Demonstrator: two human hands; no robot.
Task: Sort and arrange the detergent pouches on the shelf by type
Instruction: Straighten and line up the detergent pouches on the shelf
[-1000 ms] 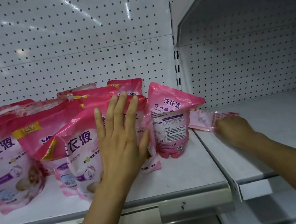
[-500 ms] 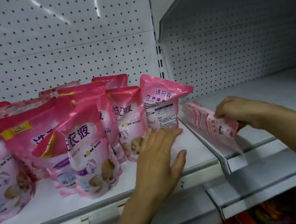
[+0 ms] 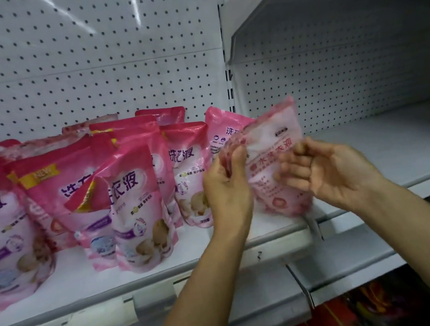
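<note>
The left hand (image 3: 227, 186) pinches the upper left corner of a pale pink pouch (image 3: 275, 159), fingers curled over the crinkled top seam. The right hand (image 3: 325, 173), just to the pouch's right, has its fingers bent against the printed face, thumb side toward the camera; it seems to press or steady the pouch, though motion blur hides whether it truly grips.

The pouch hangs between the two hands, clear of the shelf (image 3: 113, 277), long axis near upright and leaning a little to the right, its bottom edge just above the shelf's front lip. It looks paler and flatter than its neighbours, with reddish lettering.

Directly left of the left hand stands the row of deeper pink pouches (image 3: 135, 203), upright and crowded, the nearest one (image 3: 220, 131) partly hidden behind the held pouch. To the right of the right hand the neighbouring shelf bay (image 3: 403, 150) lies bare, likely where this different type belongs; the right hand is nearer to it.
</note>
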